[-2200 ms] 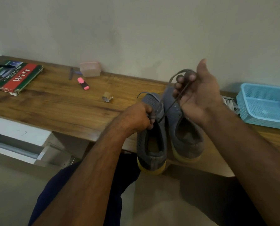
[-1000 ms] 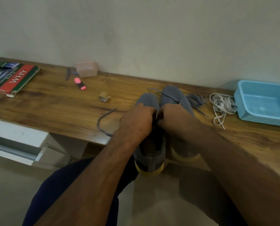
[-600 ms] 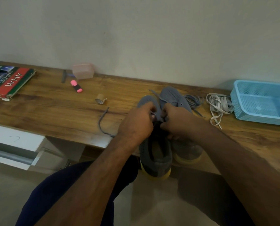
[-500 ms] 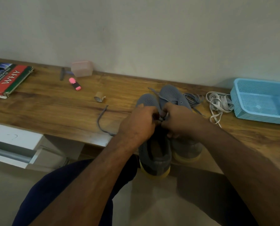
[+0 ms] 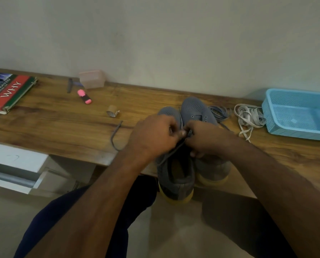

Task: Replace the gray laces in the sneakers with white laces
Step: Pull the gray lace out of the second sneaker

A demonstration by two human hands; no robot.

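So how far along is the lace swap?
Done: the right grey mesh sneaker shows empty eyelets, a loose grey lace pile beside it. In hand: left hand and right hand pinch the grey lace on the left grey sneaker. Left: the bundled white laces lie untouched.

Views: one, head-worn wide-angle camera
Position: above and just in front of the wooden desk (image 5: 53, 125), on the near-edge side
Direction: forward and down, across the desk toward the wall (image 5: 155, 34) behind it
Proximity: close; both forearms enter from the lower frame edge and meet over the desk's near edge
Coverage: desk top from the book (image 5: 8, 92) at its left end to the blue basket (image 5: 300, 116) at its right end; floor below the desk edge
Shared area: not applicable, single view
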